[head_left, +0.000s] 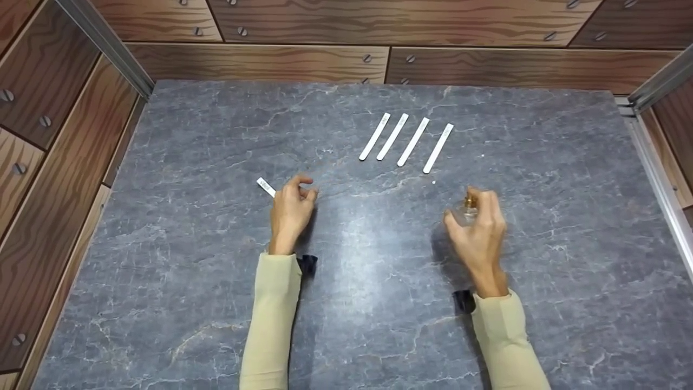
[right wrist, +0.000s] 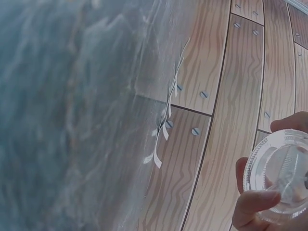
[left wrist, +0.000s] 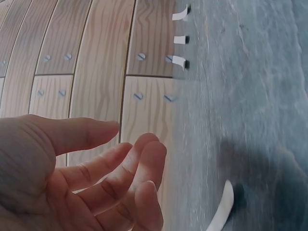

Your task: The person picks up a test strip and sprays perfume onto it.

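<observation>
In the head view my right hand (head_left: 479, 230) holds a small clear glass perfume bottle (head_left: 470, 212) with a gold-coloured top. The right wrist view shows the round, ridged glass of the perfume bottle (right wrist: 284, 168) between fingers and thumb. My left hand (head_left: 292, 211) is over the table with loosely bent fingers and nothing in them; the left wrist view also shows this hand (left wrist: 96, 173). A white paper strip (head_left: 265, 187) with small print lies beside and partly hidden behind it. Farther back, several white strips (head_left: 413, 142) lie slanted in a row.
The grey marbled table (head_left: 189, 260) carries two tiny white bits, one of them a white speck (head_left: 433, 182) near the strips. Wood-patterned panels (head_left: 303, 62) stand along the back and sides, with metal rails (head_left: 658, 179) at the corners.
</observation>
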{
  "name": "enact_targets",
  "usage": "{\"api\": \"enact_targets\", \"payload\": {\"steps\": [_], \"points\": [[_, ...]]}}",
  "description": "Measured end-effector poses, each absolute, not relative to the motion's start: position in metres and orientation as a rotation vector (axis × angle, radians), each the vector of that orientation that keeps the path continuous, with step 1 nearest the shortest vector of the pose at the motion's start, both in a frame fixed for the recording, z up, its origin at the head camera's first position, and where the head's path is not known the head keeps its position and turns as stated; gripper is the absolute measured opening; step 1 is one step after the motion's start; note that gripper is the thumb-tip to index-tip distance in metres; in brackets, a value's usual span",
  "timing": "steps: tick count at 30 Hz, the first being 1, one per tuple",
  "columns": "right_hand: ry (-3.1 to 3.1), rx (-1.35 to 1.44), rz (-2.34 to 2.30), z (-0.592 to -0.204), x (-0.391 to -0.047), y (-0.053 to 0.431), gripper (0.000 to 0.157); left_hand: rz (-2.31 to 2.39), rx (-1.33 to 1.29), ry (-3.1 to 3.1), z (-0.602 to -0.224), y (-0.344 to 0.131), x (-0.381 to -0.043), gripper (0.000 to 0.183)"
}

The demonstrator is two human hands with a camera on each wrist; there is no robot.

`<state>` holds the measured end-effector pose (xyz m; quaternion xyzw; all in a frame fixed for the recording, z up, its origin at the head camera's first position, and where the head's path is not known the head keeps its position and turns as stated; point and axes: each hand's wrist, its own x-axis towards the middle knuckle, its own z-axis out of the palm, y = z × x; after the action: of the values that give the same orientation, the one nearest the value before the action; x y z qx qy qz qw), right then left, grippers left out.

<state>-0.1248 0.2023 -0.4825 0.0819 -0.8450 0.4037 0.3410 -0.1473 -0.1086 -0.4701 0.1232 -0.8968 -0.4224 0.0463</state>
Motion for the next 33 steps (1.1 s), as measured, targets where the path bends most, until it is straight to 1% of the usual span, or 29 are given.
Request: {"api": "enact_targets", "payload": {"steps": [10,17,24,27,33], "points": [[-2.192,0.202,1.058,-0.481,-0.125,0.204,0.04,-1.332,0.446,-2.674,-0.48,-0.121,-0.133,0.026],[-2.197,0.211,1.054,-0.482,-0.126,0.204,0.041,-1.313,0.561,-2.633,-0.483,-0.13,-0.126,0.026],[-2.194,0.205,1.057,-0.48,-0.124,0.202,0.042,-1.427,0.692,-2.595,-0.485,-0.138,-0.123,0.028],[-2.204,0.21,1.048,-0.48,-0.124,0.203,0.042,-1.474,0.721,-2.589,-0.487,-0.141,-0.121,0.032],[-2.2,0.21,1.054,-0.481,-0.125,0.204,0.041,-1.495,0.75,-2.605,-0.492,-0.144,-0.122,0.046]]}}
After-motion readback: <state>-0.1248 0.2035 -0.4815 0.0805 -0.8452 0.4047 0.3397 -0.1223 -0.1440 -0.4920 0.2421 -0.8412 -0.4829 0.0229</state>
